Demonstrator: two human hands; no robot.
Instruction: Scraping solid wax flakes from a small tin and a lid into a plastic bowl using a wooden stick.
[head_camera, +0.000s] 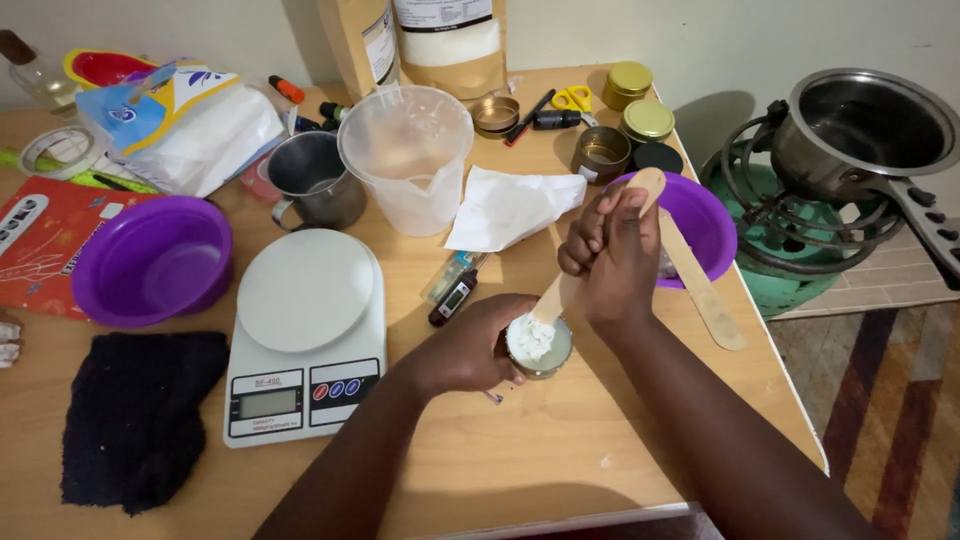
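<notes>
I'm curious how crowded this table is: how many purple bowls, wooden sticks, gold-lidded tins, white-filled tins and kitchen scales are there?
Purple bowls: 2
Wooden sticks: 2
Gold-lidded tins: 2
White-filled tin: 1
Kitchen scale: 1
Total: 8

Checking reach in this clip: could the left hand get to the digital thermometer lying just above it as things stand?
Probably yes. The thermometer lies on bare table just beyond the left hand with nothing between them. But that hand is wrapped around the small tin, so it would have to let go first.
</notes>
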